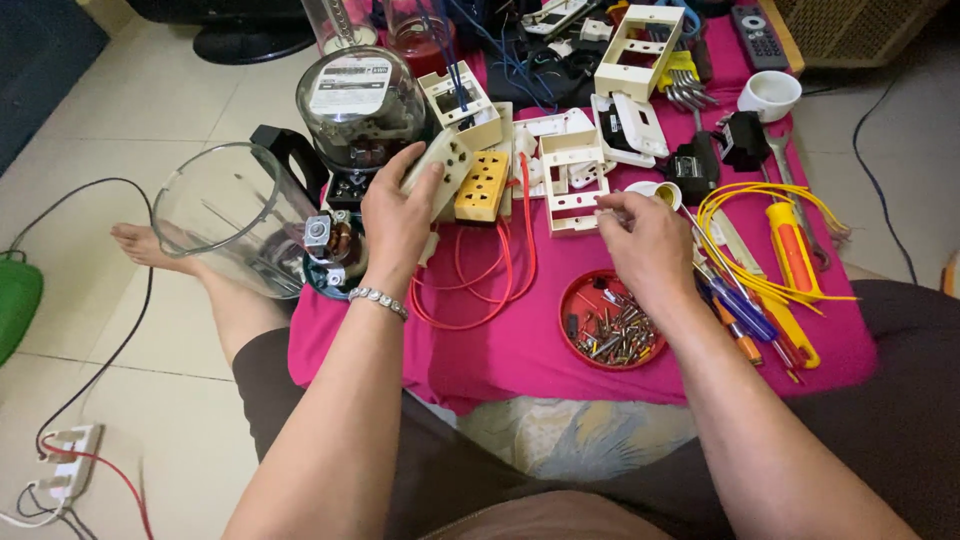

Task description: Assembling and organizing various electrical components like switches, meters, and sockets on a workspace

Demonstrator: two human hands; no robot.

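Left hand (397, 222) holds a cream plastic socket block (440, 165); right hand (645, 243) pinches something tiny
Red round dish of screws (610, 320) sits below; loose red wire (480, 280) not yet joined

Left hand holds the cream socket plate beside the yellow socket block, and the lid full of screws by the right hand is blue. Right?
Not quite. In the head view the lid of screws is red. The rest holds: the left hand holds the cream socket plate beside the yellow socket block, right hand near the lid.

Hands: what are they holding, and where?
The left hand grips a cream plastic socket plate by its lower end. The right hand pinches something tiny at its fingertips; what it is cannot be told.
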